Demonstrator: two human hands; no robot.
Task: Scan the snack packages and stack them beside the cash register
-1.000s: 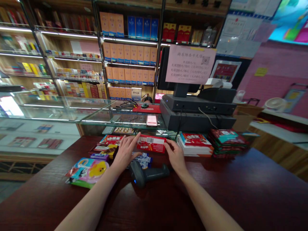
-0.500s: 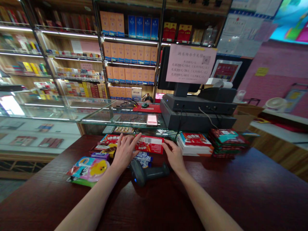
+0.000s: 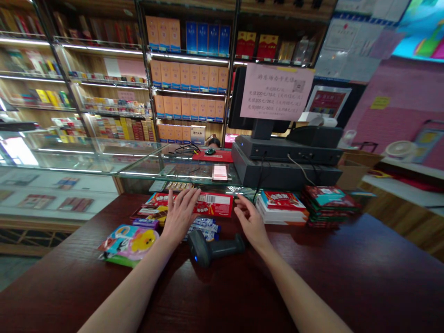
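Note:
My left hand (image 3: 180,215) lies flat with fingers spread on the left end of a red snack packet (image 3: 217,205) that rests on a pile of packets on the dark wooden counter (image 3: 243,286). My right hand (image 3: 250,222) hovers just right of that packet, fingers loosely apart, holding nothing. A grey barcode scanner (image 3: 213,247) lies on the counter between my wrists. Blue-and-white wrapped sweets (image 3: 204,226) sit under the red packet.
A colourful cartoon bag (image 3: 130,243) lies at the left. Stacks of red boxes (image 3: 282,206) and dark packets (image 3: 328,203) stand right, in front of the black till (image 3: 284,162) with its monitor. A glass display case (image 3: 104,162) and stocked shelves stand behind.
The red packet has been set down flat on the pile. My right hand has let go of it and drawn back slightly; my left hand now presses on its left end.

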